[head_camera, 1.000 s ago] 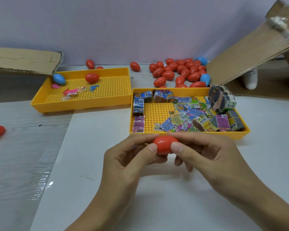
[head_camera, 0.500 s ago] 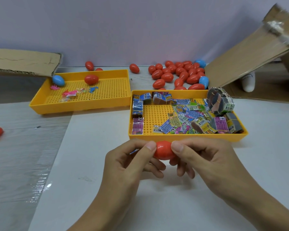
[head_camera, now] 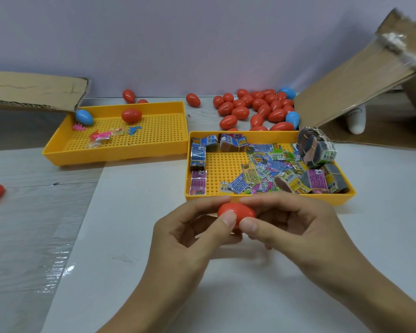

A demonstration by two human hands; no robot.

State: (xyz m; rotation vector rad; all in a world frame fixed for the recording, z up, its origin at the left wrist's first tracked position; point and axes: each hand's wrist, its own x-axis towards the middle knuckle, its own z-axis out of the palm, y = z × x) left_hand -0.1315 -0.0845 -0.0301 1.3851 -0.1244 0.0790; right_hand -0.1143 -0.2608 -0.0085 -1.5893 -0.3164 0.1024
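Just in front of the near yellow tray (head_camera: 341, 197), above the desk (head_camera: 154, 284), we pinch one red plastic egg (head_camera: 238, 211) between the thumbs and fingers of our left hand (head_camera: 192, 239) and right hand (head_camera: 298, 227). It looks closed. Two eggs lie in the far tray (head_camera: 115, 156), and the heap of eggs (head_camera: 257, 108) behind suggests most work is left.

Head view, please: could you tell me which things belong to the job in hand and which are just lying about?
In the job: red egg, pinched by left hand and right hand; probably also leaflets in the near tray, small toys in the far tray, pile of eggs.
Lying about: left cardboard flap, right cardboard box, white object.
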